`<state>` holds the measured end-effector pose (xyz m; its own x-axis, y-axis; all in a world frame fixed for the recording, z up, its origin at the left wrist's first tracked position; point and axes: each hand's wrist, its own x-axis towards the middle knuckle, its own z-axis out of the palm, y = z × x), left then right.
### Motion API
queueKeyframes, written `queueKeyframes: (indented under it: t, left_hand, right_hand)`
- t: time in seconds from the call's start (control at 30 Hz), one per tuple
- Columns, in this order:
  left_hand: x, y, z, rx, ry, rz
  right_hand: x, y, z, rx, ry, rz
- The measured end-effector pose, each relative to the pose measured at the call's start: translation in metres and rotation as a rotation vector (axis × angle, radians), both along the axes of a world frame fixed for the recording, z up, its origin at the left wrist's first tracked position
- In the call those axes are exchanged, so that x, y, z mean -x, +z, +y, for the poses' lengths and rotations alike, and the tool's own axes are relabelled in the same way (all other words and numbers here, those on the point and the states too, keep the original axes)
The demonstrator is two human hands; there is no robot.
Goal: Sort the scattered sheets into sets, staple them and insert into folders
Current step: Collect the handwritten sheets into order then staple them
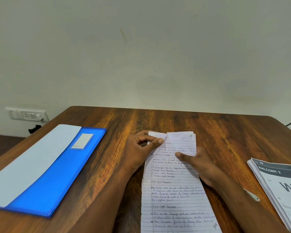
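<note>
left hand [139, 148] pinches sheets [173, 182] at top-left corner | right hand [198, 165] grips their right edge, thumb on top | sheets mid-table [175, 121]: thin ruled paper, handwritten, creased | advice: square corners flush before stapling | folder [57, 174] left, glossy blue plastic | printed stack [282, 187] right

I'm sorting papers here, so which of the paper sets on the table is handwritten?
The lined sheets in the middle, gripped by both hands. The stack at the right edge is printed, and the sheet on the blue folder looks blank.
</note>
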<state>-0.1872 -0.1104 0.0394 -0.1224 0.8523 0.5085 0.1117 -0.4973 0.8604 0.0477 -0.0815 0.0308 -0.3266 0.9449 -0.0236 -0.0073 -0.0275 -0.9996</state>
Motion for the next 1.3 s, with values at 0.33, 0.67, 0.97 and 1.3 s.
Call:
queueKeyframes:
  t: [0.33, 0.67, 0.97, 1.3]
  left_hand:
    - [0.000, 0.000, 0.002, 0.003, 0.045, 0.040]
    - [-0.004, 0.001, -0.001, -0.027, 0.036, 0.056]
    - [-0.015, 0.014, -0.013, -0.082, -0.032, 0.156]
    - [-0.016, 0.017, -0.018, -0.131, 0.049, 0.257]
  right_hand:
    - [-0.001, -0.001, 0.001, -0.020, 0.018, 0.004]
    - [-0.002, 0.000, 0.000, -0.020, 0.034, -0.013]
    - [-0.002, 0.000, -0.001, -0.010, 0.018, -0.022]
    - [-0.002, 0.001, -0.002, -0.018, 0.031, -0.019]
